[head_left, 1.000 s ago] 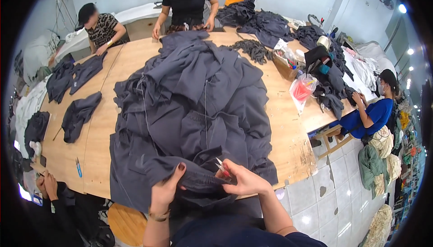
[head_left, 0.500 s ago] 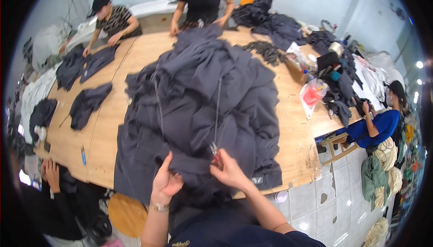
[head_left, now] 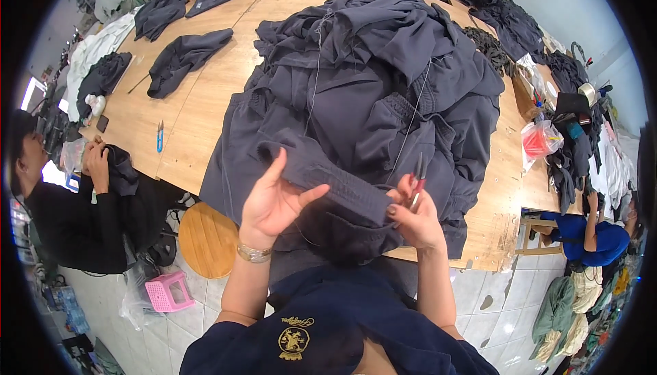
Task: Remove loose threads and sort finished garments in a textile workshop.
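Now left hand point(head_left: 274, 200) open under dark waistband point(head_left: 335, 183), right hand point(head_left: 414, 217) gripping thread snips point(head_left: 417, 180) (red-handled).

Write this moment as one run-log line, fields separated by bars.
left hand open under grey waistband | right hand pinching thread snips | garment pile on wooden table
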